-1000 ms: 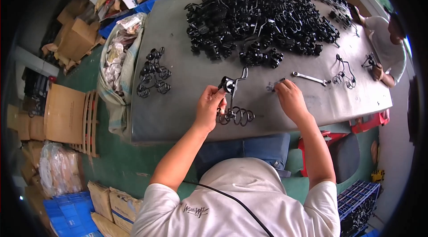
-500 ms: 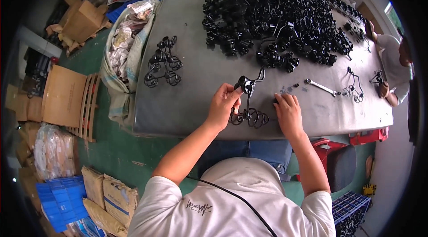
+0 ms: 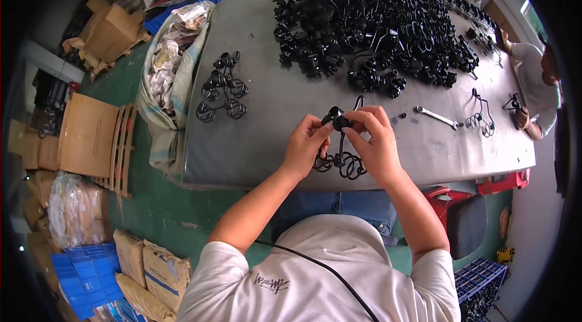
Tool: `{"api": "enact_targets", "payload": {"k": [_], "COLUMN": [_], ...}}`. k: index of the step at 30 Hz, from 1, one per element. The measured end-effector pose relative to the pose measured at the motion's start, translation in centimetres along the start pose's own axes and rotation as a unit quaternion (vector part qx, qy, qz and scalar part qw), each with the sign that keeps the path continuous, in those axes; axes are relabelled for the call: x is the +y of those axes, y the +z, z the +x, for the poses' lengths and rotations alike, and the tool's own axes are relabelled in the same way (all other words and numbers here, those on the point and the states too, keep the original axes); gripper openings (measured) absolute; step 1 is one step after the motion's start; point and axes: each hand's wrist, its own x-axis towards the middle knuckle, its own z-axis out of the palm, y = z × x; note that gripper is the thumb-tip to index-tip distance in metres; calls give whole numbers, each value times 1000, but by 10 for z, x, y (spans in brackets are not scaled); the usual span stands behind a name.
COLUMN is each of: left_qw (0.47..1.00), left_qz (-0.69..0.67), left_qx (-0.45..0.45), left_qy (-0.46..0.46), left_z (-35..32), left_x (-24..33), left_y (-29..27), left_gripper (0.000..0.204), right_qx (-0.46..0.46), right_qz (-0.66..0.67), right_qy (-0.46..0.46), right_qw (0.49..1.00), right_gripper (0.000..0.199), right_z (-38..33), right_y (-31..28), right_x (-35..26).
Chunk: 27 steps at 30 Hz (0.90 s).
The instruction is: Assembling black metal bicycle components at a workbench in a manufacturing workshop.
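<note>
Near the front edge of the grey table, a black wire holder [image 3: 350, 165] with coiled loops at its lower end and a round clamp [image 3: 341, 120] at its upper part stands between my hands. My left hand [image 3: 308, 147] is closed on the clamp's left side, thumb and fingers pinching it. From the right, my right hand [image 3: 377, 143] pinches at the clamp; any small part between its fingertips is hidden. A combination wrench [image 3: 436, 117] lies to the right of my right hand, with a small black piece [image 3: 403, 115] near it.
A large heap of black wire holders [image 3: 376, 25] covers the table's far side. Finished-looking holders [image 3: 223, 88] lie at left, another [image 3: 481, 114] at right. A co-worker [image 3: 533, 85] sits at the right edge. A sack [image 3: 173, 79] leans against the table's left side.
My right hand has lifted off the tabletop and moved left to the clamp, closing its fingers there. My left hand still holds the holder, which has turned slightly.
</note>
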Motion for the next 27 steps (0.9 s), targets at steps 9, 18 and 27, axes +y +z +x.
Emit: {"api": "enact_targets", "payload": {"k": [9,18,27], "left_qw": [1000,999,999], "left_qz": [12,-48,-18], "left_qx": [-10,-1,25], "left_qy": [24,-6,6], "left_z": [1,3,1], "left_x": [-5,-6,1], "left_y": [-5,-8,-3], "left_gripper": [29,32,30], "right_qx": [-36,122,11], "right_qz": [127,-278,-319], "right_qy": [126,176,123], "right_qw": [983,936,940], "right_gripper": [39,29,27], "right_z": [-5,-34,-10], "right_y": [3,-74,-81], "right_x": [7,114,128]}}
